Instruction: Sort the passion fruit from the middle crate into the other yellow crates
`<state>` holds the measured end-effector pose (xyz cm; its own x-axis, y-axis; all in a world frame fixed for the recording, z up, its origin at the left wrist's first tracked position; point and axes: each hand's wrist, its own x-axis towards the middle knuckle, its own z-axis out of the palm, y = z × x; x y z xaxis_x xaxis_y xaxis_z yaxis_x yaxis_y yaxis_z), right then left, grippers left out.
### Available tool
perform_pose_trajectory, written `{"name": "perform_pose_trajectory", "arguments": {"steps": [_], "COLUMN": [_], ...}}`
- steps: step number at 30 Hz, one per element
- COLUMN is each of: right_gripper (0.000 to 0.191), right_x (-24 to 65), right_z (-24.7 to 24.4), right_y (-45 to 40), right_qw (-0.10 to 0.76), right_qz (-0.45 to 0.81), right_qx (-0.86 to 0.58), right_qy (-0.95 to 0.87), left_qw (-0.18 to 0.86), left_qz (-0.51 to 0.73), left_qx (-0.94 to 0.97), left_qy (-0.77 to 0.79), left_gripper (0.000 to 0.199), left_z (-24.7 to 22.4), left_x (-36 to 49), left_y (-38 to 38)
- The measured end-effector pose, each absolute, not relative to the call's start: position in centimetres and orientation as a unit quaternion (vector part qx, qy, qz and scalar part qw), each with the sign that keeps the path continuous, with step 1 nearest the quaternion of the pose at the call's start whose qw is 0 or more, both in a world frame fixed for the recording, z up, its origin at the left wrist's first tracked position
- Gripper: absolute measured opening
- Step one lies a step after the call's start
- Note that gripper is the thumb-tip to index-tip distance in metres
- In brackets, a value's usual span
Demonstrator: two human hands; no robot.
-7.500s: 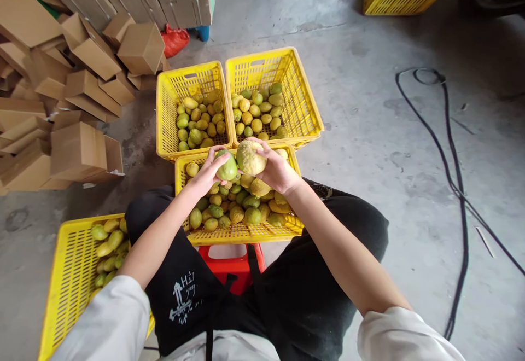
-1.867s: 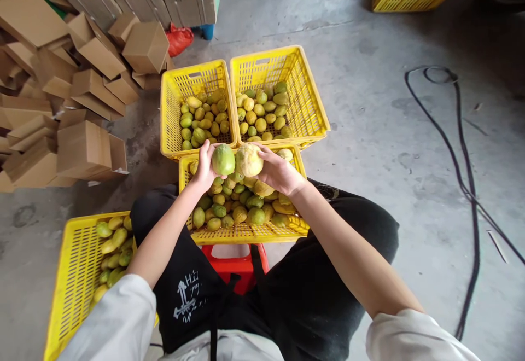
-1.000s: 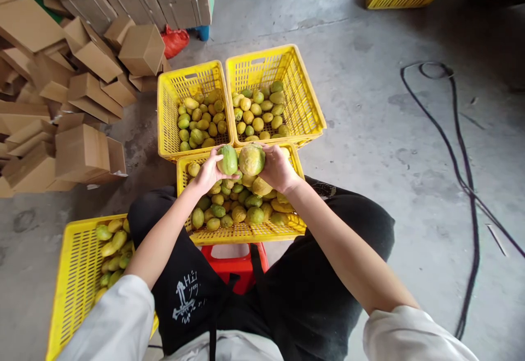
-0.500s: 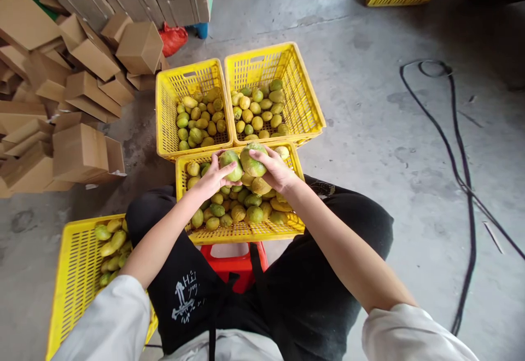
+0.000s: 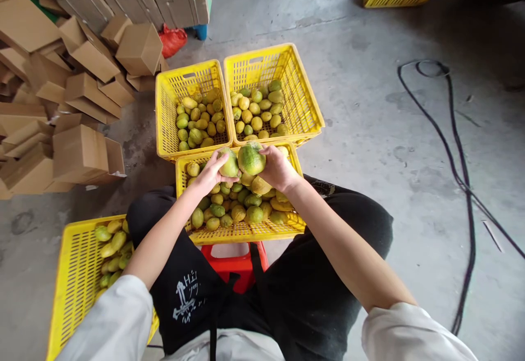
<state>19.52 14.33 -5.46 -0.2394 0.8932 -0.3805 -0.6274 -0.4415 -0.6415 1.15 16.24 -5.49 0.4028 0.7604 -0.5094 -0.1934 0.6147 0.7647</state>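
My left hand (image 5: 212, 172) is wrapped round a pale green papaya (image 5: 229, 165). In my right hand (image 5: 278, 168), a rounder papaya (image 5: 251, 158) with mottled green skin is gripped from its right side. The two fruits are side by side over the near yellow crate (image 5: 241, 235), almost touching. Many green and yellow papayas fill that crate below my hands, and it sits on a red stool (image 5: 233, 265) between my knees.
Beyond are a left yellow crate (image 5: 161, 115) and a right yellow crate (image 5: 301, 90), both holding fruit. Another crate (image 5: 69, 284) with longer fruit stands by my left leg. Cardboard boxes (image 5: 80, 153) pile up at left; a black cable (image 5: 463, 175) lies on the floor at right.
The right papaya has turned and shifted slightly left, showing darker green skin. My right thumb has moved from across its front to its right edge. The crates look the same.
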Motion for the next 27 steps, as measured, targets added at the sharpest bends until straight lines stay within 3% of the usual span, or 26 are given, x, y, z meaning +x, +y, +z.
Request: {"name": "perform_pose_trajectory", "arguments": {"steps": [7, 18, 27], "right_gripper": [0.035, 0.037, 0.032], "right_x": [19.0, 18.4, 18.5], "right_z": [-5.4, -6.6, -5.7], "right_y": [14.1, 13.8, 14.0], "right_qw": [0.468, 0.498, 0.467], "right_qz": [0.760, 0.737, 0.786], "right_qx": [-0.390, -0.409, -0.363], "right_qy": [-0.226, -0.201, -0.179], "left_qw": [0.732, 0.732, 0.728], "left_qz": [0.327, 0.298, 0.366], "left_qx": [0.348, 0.342, 0.245], "left_qy": [0.486, 0.509, 0.526], "left_gripper": [0.047, 0.037, 0.018], "left_z": [-5.7, -6.0, -6.5], "left_x": [1.3, 1.9, 1.8], "left_y": [16.4, 15.7, 16.5]}}
